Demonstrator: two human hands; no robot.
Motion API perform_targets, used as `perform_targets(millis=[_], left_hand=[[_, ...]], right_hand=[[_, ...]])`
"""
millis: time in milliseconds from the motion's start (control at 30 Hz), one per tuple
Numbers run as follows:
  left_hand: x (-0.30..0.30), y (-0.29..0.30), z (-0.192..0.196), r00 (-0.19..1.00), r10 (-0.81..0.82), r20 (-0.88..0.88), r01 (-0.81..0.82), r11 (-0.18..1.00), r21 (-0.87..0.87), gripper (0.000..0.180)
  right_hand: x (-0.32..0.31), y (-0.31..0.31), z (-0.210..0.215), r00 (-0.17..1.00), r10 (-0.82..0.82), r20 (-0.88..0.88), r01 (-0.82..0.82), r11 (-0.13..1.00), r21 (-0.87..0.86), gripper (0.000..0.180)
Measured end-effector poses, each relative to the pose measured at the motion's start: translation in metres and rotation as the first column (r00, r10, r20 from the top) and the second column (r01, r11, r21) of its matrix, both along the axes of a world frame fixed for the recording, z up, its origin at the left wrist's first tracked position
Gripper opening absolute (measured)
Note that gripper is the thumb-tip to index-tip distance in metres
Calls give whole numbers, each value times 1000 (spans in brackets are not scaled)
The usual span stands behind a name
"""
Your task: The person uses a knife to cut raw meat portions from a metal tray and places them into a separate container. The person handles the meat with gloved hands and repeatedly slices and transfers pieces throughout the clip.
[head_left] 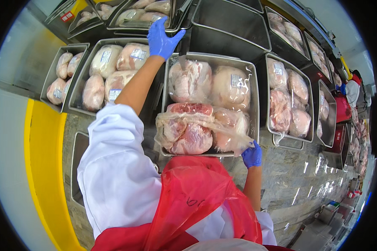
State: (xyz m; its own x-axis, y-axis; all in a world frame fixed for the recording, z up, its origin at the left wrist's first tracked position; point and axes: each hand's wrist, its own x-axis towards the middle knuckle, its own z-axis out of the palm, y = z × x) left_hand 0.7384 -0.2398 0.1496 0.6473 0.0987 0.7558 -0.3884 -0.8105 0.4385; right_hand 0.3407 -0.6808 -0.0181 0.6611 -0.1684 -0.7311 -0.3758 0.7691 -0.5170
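In front of me stands a metal tray point(257, 121) with several bagged cuts of meat. A raw pink cut point(191, 139) at its near left lies partly out of its wrapping, and a clear plastic bag point(234, 134) stretches from it to the near right corner. There my right hand point(252, 155), in a blue glove, is closed on the bag's end. My left hand point(163, 41), gloved likewise, reaches far forward with fingers spread and nothing in them. It is above the near edge of a far tray of meat point(130, 21); whether it touches that tray I cannot tell.
Left of mine stands a tray of labelled, bagged meat point(73, 98), with a smaller tray point(50, 54) beyond it. A deep metal bin point(230, 42) stands ahead. More meat trays point(311, 129) line the right. A yellow barrier point(44, 167) runs along the left. Another person point(353, 90) is far right.
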Motion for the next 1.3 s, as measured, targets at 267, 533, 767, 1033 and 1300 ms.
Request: perform_targets(millis=[267,533,767,1033,1300], left_hand=[[150,-10,-57,627,-443,-641,287,896,-339,61],[65,-107,20,333,148,-931,694,631,348,40],[107,-100,-54,194,504,-842,788,431,440,29],[54,-30,-7,341,488,-804,760,360,541,34],[-208,8,74,395,185,-900,286,906,312,41]], right_hand=[[-22,23,-8,998,-59,26,59,998,-1,38],[-45,21,-5,994,-112,-9,112,993,-49,34],[-21,9,-29,996,-47,82,50,998,-33,35],[5,-30,-77,977,38,212,-76,983,170,28],[105,1,-45,618,784,-55,-724,541,-427,32]])
